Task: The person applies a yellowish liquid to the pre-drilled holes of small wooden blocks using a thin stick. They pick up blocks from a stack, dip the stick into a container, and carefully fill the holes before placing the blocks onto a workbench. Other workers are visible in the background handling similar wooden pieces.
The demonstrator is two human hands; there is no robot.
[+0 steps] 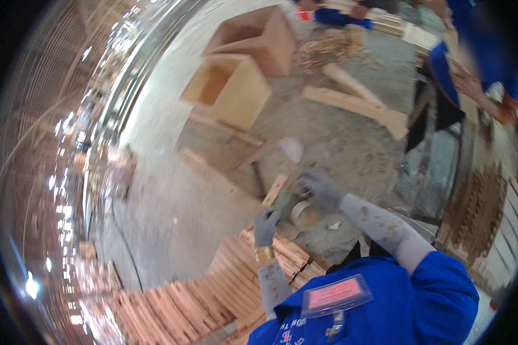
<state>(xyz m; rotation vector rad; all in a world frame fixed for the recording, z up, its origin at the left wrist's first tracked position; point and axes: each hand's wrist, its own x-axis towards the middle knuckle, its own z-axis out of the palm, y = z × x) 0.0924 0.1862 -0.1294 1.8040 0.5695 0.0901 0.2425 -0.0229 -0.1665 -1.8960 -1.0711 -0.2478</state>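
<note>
My left hand (266,227), in a grey glove, is closed round the lower end of a short pale wooden strip (275,191) with dark marks on it. The strip slants up and to the right. Beside it is a dull green block-shaped thing (284,200), and against that a round tan drum-like thing (305,215); blur hides their kind. My right hand (318,188), also gloved, hovers just above the drum with curled fingers; what it pinches, if anything, cannot be made out.
Rows of wooden strips (184,305) lie at lower left. Two open wooden boxes (253,40) stand ahead, near wood scraps (334,49) and long boards (357,109) on the floor. A cable (124,241) runs at left. Other people in blue work at upper right beside stacked slats (472,213).
</note>
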